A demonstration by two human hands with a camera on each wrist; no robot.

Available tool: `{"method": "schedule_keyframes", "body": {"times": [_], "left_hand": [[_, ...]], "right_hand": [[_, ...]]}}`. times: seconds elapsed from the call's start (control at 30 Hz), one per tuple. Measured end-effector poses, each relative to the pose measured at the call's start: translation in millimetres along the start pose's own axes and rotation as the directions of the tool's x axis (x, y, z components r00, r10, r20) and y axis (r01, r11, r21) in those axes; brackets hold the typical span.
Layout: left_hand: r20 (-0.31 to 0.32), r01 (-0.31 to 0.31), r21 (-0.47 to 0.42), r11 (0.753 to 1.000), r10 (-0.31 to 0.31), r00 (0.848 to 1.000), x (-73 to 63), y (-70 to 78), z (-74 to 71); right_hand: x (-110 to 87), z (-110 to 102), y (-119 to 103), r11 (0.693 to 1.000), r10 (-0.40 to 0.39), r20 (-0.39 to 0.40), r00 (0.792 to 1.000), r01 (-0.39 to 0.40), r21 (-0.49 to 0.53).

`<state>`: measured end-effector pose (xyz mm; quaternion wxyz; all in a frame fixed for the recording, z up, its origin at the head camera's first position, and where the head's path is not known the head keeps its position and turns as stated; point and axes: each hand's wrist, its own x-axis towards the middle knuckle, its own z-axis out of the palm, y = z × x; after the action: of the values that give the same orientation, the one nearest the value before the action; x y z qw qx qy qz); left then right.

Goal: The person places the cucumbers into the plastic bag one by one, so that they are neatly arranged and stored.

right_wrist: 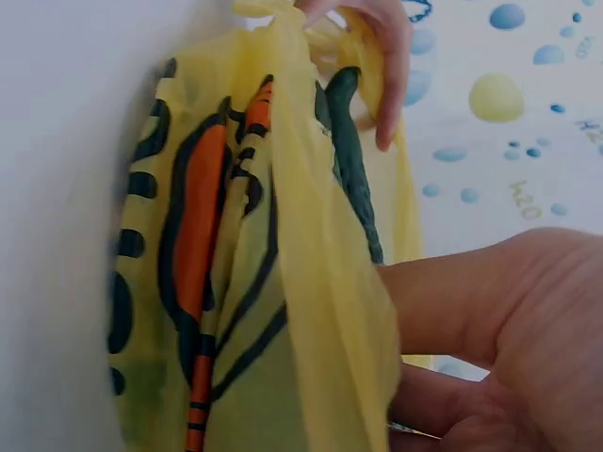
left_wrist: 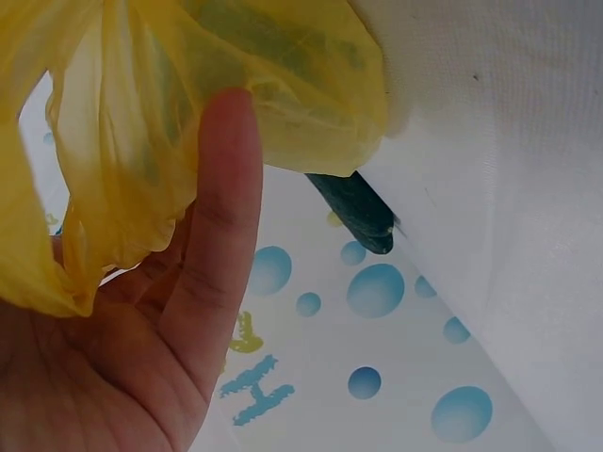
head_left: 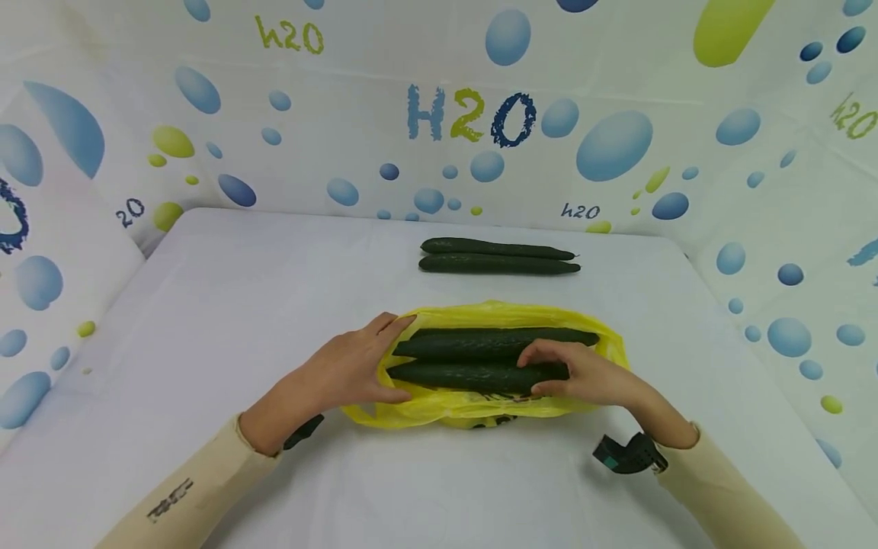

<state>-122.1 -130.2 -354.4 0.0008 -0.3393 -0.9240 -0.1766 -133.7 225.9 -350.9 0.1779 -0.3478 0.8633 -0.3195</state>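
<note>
A yellow plastic bag (head_left: 425,412) lies on its side, mouth upward, with a far cucumber (head_left: 473,343) and a near cucumber (head_left: 456,375) showing inside. At the bag's left end my left hand (head_left: 357,366) touches the mouth's edge, thumb and fingers spread apart. In the left wrist view one straight finger of the left hand (left_wrist: 203,292) lies against the yellow film. My right hand (head_left: 583,374) reaches into the mouth and grips the near cucumber toward its right end, fingers curved over it and thumb on the near side. The right wrist view hides those fingertips behind the bag (right_wrist: 330,311).
Behind the bag, two more cucumbers (head_left: 497,264) lie side by side on the white-covered table (head_left: 302,267). A backdrop (head_left: 384,69) with blue and green drops rises behind and at both sides. Dark straps (head_left: 627,454) sit at the wrists.
</note>
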Motion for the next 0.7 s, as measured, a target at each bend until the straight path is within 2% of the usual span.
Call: {"method": "schedule_keyframes", "body": {"times": [0.2, 0.43, 0.7], "left_hand": [[0.021, 0.021, -0.003, 1.0, -0.021, 1.0, 2.2, 2.7, 1.9], [0.043, 0.035, 0.002, 0.999, -0.035, 0.998, 2.1, 2.9, 2.8], [0.045, 0.035, 0.013, 0.999, -0.036, 0.998, 2.7, 3.8, 4.0]], "right_hand": [[-4.0, 7.7, 0.9, 0.998, -0.027, -0.056, 0.998, 0.023, -0.058], [-8.2, 12.6, -4.1, 0.994, 0.029, -0.081, 0.996, -0.038, -0.103], [-10.7, 7.8, -2.6, 0.991, 0.033, -0.089, 0.996, -0.044, -0.128]]}}
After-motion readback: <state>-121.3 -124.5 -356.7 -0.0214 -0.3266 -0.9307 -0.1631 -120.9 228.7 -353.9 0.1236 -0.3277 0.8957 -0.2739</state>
